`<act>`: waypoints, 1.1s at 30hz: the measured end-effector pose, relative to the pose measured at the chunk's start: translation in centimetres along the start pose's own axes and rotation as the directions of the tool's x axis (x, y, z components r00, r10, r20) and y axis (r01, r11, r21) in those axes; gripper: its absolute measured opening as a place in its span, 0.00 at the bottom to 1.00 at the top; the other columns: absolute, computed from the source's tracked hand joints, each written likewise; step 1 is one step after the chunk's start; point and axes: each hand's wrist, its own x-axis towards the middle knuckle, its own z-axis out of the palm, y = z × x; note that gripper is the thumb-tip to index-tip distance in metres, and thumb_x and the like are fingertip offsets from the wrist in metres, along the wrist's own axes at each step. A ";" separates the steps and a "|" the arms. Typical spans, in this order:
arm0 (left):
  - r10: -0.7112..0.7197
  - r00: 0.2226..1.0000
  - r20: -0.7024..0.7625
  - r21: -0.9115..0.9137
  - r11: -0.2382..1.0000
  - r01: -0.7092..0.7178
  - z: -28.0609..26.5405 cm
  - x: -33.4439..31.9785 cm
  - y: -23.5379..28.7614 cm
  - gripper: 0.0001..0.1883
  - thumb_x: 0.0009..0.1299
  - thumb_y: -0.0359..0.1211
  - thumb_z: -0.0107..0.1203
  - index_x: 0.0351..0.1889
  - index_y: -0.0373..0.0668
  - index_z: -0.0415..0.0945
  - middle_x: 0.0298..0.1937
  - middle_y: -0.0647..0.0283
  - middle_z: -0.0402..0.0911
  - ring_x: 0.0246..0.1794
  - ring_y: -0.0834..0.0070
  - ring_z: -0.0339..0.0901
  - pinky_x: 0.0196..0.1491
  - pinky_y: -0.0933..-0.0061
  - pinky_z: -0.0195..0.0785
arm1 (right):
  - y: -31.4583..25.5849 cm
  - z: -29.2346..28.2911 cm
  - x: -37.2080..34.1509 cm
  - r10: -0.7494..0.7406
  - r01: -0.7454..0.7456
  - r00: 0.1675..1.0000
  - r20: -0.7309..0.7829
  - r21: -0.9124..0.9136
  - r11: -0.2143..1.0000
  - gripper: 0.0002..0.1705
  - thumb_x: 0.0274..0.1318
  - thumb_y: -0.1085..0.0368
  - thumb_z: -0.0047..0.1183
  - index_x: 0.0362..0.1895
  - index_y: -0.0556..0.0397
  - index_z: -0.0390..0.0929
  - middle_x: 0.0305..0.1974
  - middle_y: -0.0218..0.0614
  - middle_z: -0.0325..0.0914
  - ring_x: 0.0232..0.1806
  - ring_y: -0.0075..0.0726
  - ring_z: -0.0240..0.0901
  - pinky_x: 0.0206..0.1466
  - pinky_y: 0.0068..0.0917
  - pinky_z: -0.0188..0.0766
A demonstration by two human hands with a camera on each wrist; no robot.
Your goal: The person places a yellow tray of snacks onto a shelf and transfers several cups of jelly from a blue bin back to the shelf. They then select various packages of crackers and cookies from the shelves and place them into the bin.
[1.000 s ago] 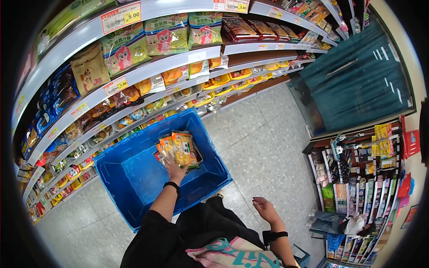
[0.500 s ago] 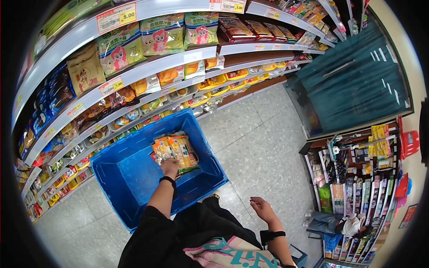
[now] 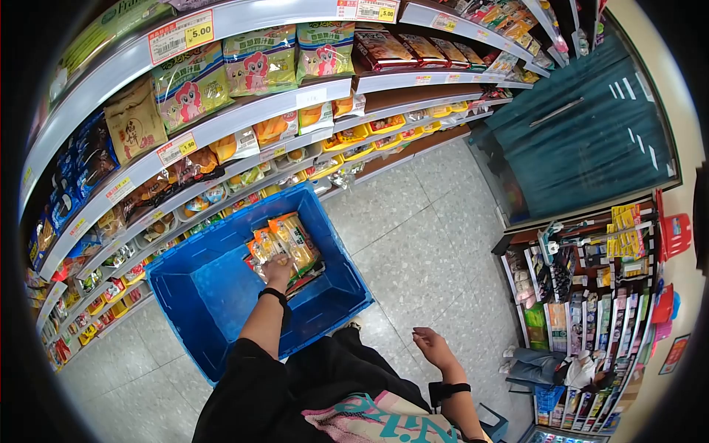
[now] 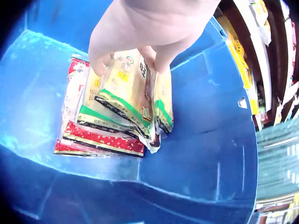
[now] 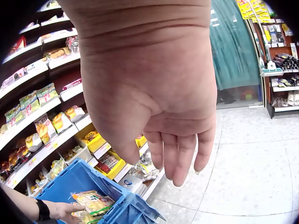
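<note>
Fingers [image 4: 97,58] of your left hand [image 3: 278,272] are curled partway closed round the upper ends of green-banded snack packets [image 4: 124,88], thumb side and finger side straddling them; exactly how many they grip, you cannot tell. Those packets sit inside the blue crate [image 3: 166,295], towards 1 o'clock from its middle. At least three have green bands, and at least two red-ended packets [image 4: 74,88] lie beneath and beside them, towards 9 o'clock in the left wrist view. Deeper layers are hidden, so the full count cannot be told.

Judging by this, the part done is a small pile inside one crate, with much of the bottom uncovered. The packets in your grasp have yet to be let go; whether others belong with them cannot be told.

Your right hand [image 5: 149,93] hangs at 4 o'clock from the crate, fingers loose and slightly bent, holding nothing. The stocked shelf [image 3: 332,90] runs past 12 o'clock, carrying three green pony bags [image 3: 258,63] and one tan bag [image 3: 136,122] at 11. One other person [image 3: 580,371] is farther off, between 3 and 4 o'clock.
</note>
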 end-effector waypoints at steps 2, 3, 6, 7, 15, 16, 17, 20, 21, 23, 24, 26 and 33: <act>-0.129 0.991 0.018 -0.080 0.988 0.130 -0.2 0.4 0.6 0.19 0.61 0.46 0.62 0.45 0.46 0.81 0.41 0.54 0.82 0.62 0.55 0.60 0.63 0.58 0.58 | -0.1 0.0 0.0 0.000 0.000 1.000 0.002 -0.008 1.000 0.21 0.61 0.58 0.53 0.52 0.59 0.73 0.43 0.49 0.80 0.46 0.42 0.78 0.50 0.32 0.74; -0.164 0.986 0.023 -0.138 0.977 0.165 -0.3 0.7 0.4 0.21 0.61 0.45 0.63 0.48 0.44 0.79 0.42 0.55 0.81 0.59 0.58 0.64 0.60 0.61 0.61 | -0.1 0.0 0.0 0.001 -0.001 1.000 0.001 -0.008 1.000 0.21 0.61 0.58 0.53 0.52 0.59 0.73 0.43 0.49 0.80 0.46 0.42 0.78 0.50 0.32 0.74; -0.166 0.980 0.111 -0.381 0.904 0.196 -0.5 1.0 -0.3 0.23 0.61 0.41 0.64 0.51 0.38 0.76 0.45 0.56 0.80 0.52 0.64 0.71 0.55 0.67 0.66 | -0.1 -0.1 -0.1 -0.004 0.004 1.000 0.000 0.000 1.000 0.21 0.61 0.58 0.53 0.52 0.59 0.73 0.43 0.49 0.80 0.46 0.42 0.78 0.50 0.32 0.74; -0.120 0.976 0.179 -0.550 0.810 0.201 -0.5 1.1 -0.5 0.24 0.62 0.38 0.65 0.52 0.35 0.75 0.47 0.57 0.79 0.49 0.68 0.74 0.52 0.70 0.67 | -0.1 -0.1 -0.1 0.000 0.000 1.000 0.001 -0.001 1.000 0.21 0.61 0.58 0.53 0.52 0.59 0.73 0.44 0.49 0.80 0.46 0.42 0.78 0.50 0.32 0.74; -0.057 0.963 0.264 -0.727 0.644 0.238 -2.5 -0.5 0.7 0.23 0.66 0.34 0.60 0.56 0.32 0.72 0.55 0.57 0.76 0.57 0.70 0.71 0.59 0.74 0.60 | 0.2 0.0 0.1 0.052 -0.051 0.998 0.024 -0.018 0.999 0.21 0.61 0.58 0.54 0.53 0.58 0.73 0.45 0.44 0.79 0.47 0.36 0.76 0.51 0.29 0.72; 0.017 0.936 0.352 -0.694 0.675 0.249 -2.5 -0.1 0.3 0.25 0.66 0.37 0.60 0.58 0.33 0.71 0.58 0.55 0.73 0.60 0.68 0.68 0.61 0.73 0.60 | 0.2 0.1 0.1 0.037 -0.037 0.999 0.026 -0.023 0.999 0.21 0.61 0.58 0.54 0.53 0.58 0.73 0.45 0.44 0.79 0.47 0.36 0.76 0.51 0.29 0.72; 0.087 0.895 0.438 -0.660 0.706 0.255 -2.4 0.2 -0.2 0.27 0.67 0.39 0.59 0.60 0.33 0.69 0.61 0.53 0.71 0.63 0.66 0.66 0.62 0.71 0.59 | 0.3 0.1 0.1 0.023 -0.023 0.999 0.029 -0.027 0.999 0.21 0.61 0.58 0.54 0.53 0.58 0.73 0.45 0.44 0.79 0.47 0.36 0.77 0.51 0.29 0.72; -0.001 0.892 0.453 -0.545 0.791 0.277 -3.7 -0.6 1.7 0.30 0.67 0.40 0.58 0.64 0.36 0.65 0.65 0.49 0.65 0.66 0.62 0.62 0.65 0.69 0.55 | 0.0 0.2 0.3 -0.006 0.007 1.000 0.018 -0.035 0.999 0.21 0.61 0.58 0.53 0.52 0.59 0.73 0.43 0.49 0.80 0.45 0.43 0.78 0.49 0.32 0.74; -0.031 0.908 0.417 -0.506 0.822 0.261 -3.4 -0.3 1.6 0.31 0.66 0.40 0.59 0.64 0.37 0.64 0.66 0.48 0.64 0.66 0.61 0.62 0.66 0.69 0.55 | 0.0 0.2 0.4 -0.008 0.009 1.000 0.021 -0.035 0.999 0.21 0.61 0.58 0.53 0.52 0.59 0.73 0.43 0.49 0.80 0.45 0.43 0.78 0.49 0.32 0.74; -0.074 0.937 0.342 -0.504 0.827 0.250 -2.8 -0.4 0.9 0.31 0.65 0.37 0.60 0.64 0.39 0.64 0.66 0.48 0.63 0.65 0.59 0.62 0.65 0.68 0.56 | 0.0 0.1 0.5 -0.016 0.017 1.000 0.018 -0.042 0.999 0.21 0.61 0.58 0.53 0.52 0.59 0.73 0.43 0.49 0.80 0.45 0.43 0.79 0.49 0.32 0.74; -0.171 0.970 0.170 -0.269 0.939 0.213 -3.1 -1.1 1.6 0.29 0.65 0.36 0.59 0.64 0.44 0.65 0.65 0.50 0.64 0.64 0.60 0.63 0.64 0.67 0.56 | -0.2 0.1 0.5 -0.018 0.019 1.000 0.017 -0.041 0.999 0.21 0.61 0.58 0.53 0.52 0.59 0.73 0.43 0.49 0.80 0.45 0.43 0.79 0.49 0.32 0.74; -0.313 0.950 -0.017 -0.006 0.950 0.313 -4.0 -2.2 2.8 0.28 0.66 0.33 0.57 0.65 0.47 0.63 0.64 0.52 0.64 0.63 0.61 0.63 0.62 0.65 0.58 | -0.7 0.0 0.3 -0.018 0.018 1.000 0.014 -0.036 0.999 0.21 0.61 0.58 0.53 0.52 0.59 0.73 0.43 0.49 0.80 0.46 0.44 0.79 0.49 0.33 0.74; -0.027 0.881 0.472 -0.581 0.743 0.334 -5.5 -1.9 0.0 0.37 0.66 0.35 0.57 0.72 0.46 0.52 0.66 0.48 0.64 0.67 0.58 0.60 0.68 0.62 0.53 | -0.3 0.3 0.7 -0.041 0.042 0.999 0.018 -0.055 0.998 0.21 0.61 0.58 0.53 0.52 0.59 0.73 0.43 0.49 0.80 0.45 0.43 0.79 0.49 0.32 0.74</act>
